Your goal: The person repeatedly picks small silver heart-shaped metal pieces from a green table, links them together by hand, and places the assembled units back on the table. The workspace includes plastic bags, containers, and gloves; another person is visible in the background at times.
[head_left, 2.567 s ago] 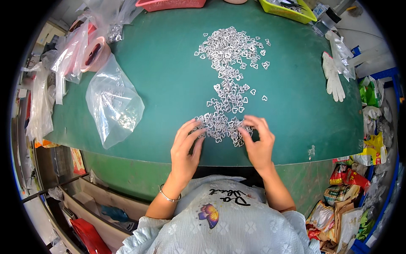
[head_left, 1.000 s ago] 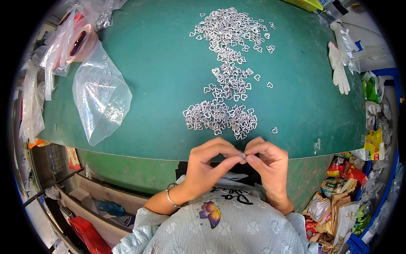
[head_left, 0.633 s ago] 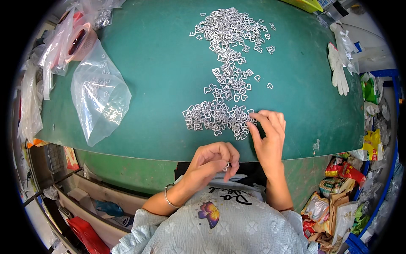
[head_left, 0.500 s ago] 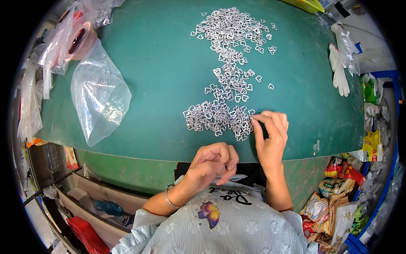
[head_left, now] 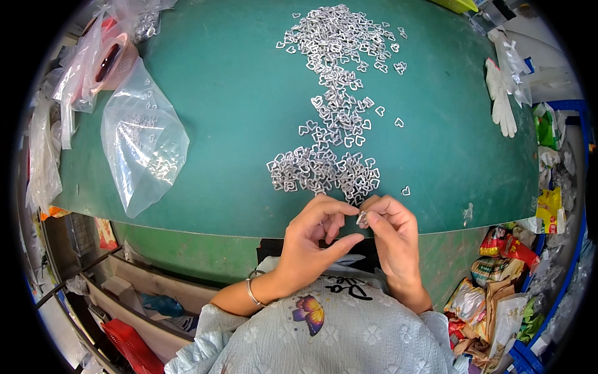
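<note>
My right hand (head_left: 395,234) is closed at the table's front edge, pinching a small silver metal heart (head_left: 362,218) between thumb and fingertips. Beside it, my left hand (head_left: 314,237) has thumb and forefinger spread apart, the forefinger's tip close to that heart. Its other fingers are curled, and a small glint shows among them that I cannot make out. Just beyond both hands lies a near heap of silver open heart shapes (head_left: 305,169). A trail of more hearts (head_left: 339,118) links it to a larger far heap (head_left: 336,34). One loose heart (head_left: 406,191) lies right of my hands.
The green table (head_left: 230,124) carries a clear plastic bag (head_left: 146,137) with some hearts at left, near a pink basket (head_left: 118,62). A white glove (head_left: 500,103) lies at the right edge. Packets (head_left: 498,274) crowd the lower right; an open drawer (head_left: 137,293) stands lower left.
My right hand has drawn back from the near heap toward my left hand, now with a heart in its fingers. My left thumb and forefinger have spread. A lone heart now shows at right.
</note>
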The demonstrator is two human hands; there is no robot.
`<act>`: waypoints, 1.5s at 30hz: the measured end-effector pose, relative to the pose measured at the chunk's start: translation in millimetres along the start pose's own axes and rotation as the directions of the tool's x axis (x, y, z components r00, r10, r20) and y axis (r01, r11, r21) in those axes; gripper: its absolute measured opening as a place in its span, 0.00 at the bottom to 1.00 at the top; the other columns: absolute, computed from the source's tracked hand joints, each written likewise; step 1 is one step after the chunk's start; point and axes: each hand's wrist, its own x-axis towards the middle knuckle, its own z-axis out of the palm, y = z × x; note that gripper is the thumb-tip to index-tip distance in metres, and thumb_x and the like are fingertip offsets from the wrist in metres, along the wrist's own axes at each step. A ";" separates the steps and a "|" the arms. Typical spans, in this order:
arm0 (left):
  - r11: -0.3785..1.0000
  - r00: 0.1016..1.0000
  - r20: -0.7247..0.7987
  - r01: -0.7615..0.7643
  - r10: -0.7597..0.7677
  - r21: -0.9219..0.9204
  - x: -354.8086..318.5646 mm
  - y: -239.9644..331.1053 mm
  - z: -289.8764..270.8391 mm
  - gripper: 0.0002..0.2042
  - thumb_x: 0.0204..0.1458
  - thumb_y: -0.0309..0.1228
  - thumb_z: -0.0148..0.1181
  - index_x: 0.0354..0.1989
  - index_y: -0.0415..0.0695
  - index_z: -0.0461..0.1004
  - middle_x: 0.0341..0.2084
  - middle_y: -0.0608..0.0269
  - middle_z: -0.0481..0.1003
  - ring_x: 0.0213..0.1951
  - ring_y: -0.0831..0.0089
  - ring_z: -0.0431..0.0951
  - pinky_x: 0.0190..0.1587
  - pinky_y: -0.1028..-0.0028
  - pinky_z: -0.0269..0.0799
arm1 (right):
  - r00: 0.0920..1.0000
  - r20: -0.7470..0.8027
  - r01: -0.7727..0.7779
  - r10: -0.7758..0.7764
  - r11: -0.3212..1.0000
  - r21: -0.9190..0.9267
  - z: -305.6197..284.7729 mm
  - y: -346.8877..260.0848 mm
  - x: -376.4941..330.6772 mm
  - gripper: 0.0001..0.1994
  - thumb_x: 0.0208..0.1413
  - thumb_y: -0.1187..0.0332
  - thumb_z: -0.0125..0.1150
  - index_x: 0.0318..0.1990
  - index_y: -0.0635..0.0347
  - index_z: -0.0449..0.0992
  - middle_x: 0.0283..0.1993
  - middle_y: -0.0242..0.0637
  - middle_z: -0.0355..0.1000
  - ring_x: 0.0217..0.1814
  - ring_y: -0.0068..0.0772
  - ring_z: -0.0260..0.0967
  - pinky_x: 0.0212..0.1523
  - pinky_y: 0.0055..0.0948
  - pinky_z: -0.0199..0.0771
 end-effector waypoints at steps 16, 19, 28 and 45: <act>0.984 0.998 -0.055 0.013 -0.003 0.180 -3.1 6.2 -2.1 0.13 0.37 0.21 0.67 0.35 0.37 0.77 0.19 0.73 0.58 0.22 0.84 0.56 0.23 0.83 0.51 | 0.996 0.068 0.074 -0.063 0.980 -0.186 3.3 -6.8 -7.7 0.01 0.51 0.80 0.54 0.32 0.67 0.71 0.33 0.34 0.67 0.39 0.24 0.61 0.42 0.24 0.60; 0.995 0.998 -0.043 0.051 -0.048 0.085 -4.1 1.8 -3.8 0.13 0.38 0.21 0.66 0.36 0.37 0.76 0.21 0.73 0.59 0.23 0.84 0.57 0.24 0.84 0.53 | 0.991 0.096 0.115 -0.094 0.963 -0.244 3.4 -9.0 -8.8 0.03 0.49 0.81 0.55 0.32 0.67 0.72 0.34 0.35 0.68 0.40 0.27 0.61 0.43 0.26 0.60; 0.753 0.915 0.156 0.396 -0.372 -0.525 -0.8 -1.2 -4.4 0.07 0.50 0.24 0.57 0.37 0.37 0.74 0.21 0.74 0.59 0.23 0.85 0.54 0.24 0.83 0.50 | 0.973 0.068 0.231 -0.223 0.892 -0.388 1.1 -5.6 -3.7 0.06 0.45 0.83 0.57 0.31 0.66 0.73 0.33 0.36 0.70 0.38 0.28 0.63 0.40 0.25 0.61; 0.724 0.867 0.310 0.498 -0.391 -0.478 0.3 5.8 -4.6 0.07 0.52 0.25 0.48 0.37 0.37 0.69 0.28 0.60 0.70 0.27 0.78 0.66 0.29 0.77 0.64 | 0.865 0.157 0.204 -0.477 0.047 -0.978 -8.0 0.5 35.5 0.11 0.41 0.73 0.62 0.36 0.59 0.74 0.39 0.35 0.66 0.42 0.38 0.60 0.40 0.34 0.55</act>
